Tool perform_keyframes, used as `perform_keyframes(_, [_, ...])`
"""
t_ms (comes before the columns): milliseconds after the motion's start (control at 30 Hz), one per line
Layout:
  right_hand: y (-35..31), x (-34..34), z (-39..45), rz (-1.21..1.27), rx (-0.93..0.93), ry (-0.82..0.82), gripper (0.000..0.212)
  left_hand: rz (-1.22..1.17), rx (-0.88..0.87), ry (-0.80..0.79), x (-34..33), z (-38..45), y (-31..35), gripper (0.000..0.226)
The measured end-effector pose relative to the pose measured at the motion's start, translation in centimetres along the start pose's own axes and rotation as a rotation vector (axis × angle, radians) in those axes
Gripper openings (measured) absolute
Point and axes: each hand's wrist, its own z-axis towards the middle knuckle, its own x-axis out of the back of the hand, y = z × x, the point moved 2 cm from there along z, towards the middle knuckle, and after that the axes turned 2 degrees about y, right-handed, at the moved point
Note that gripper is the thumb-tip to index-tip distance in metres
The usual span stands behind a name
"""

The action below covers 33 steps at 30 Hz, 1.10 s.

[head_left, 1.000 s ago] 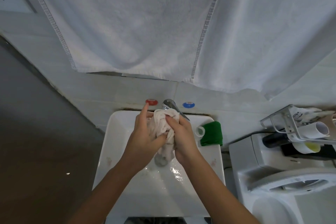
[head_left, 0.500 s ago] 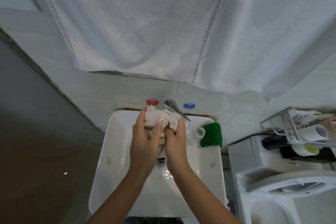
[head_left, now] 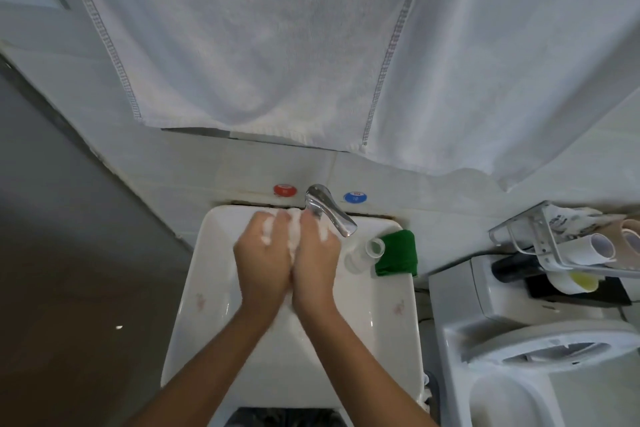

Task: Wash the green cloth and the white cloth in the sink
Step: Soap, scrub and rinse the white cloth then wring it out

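White cloth (head_left: 293, 236) bunched, axis seemingly toward tap, in grip of left hand (head_left: 263, 256), right hand (head_left: 317, 258)

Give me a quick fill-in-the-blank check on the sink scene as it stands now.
1. Both hands, left hand and right hand, hold the crumpled ____ cloth.
2. The folded green cloth lies on the white ceramic sink's back ____ corner.
3. The chrome tap stands between a red knob and a ____ one.

Missing words: white; right; blue
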Motion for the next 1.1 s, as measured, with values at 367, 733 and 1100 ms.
perform_keyframes(367, [-0.4,-0.5,1.0,-0.150,-0.030,-0.064,0.027,0.019,0.082,-0.018,-0.7,2.6,0.8,0.031])
perform_keyframes(733, [-0.8,0.0,1.3,-0.103,-0.126,-0.173,0.021,-0.055,0.133,-0.029,-0.5,2.9,1.5,0.028])
perform_keyframes(1100, [-0.6,1.1,2.0,-0.119,-0.101,-0.088,0.024,0.022,0.120,-0.039,-2.1,1.0,1.4,0.028])
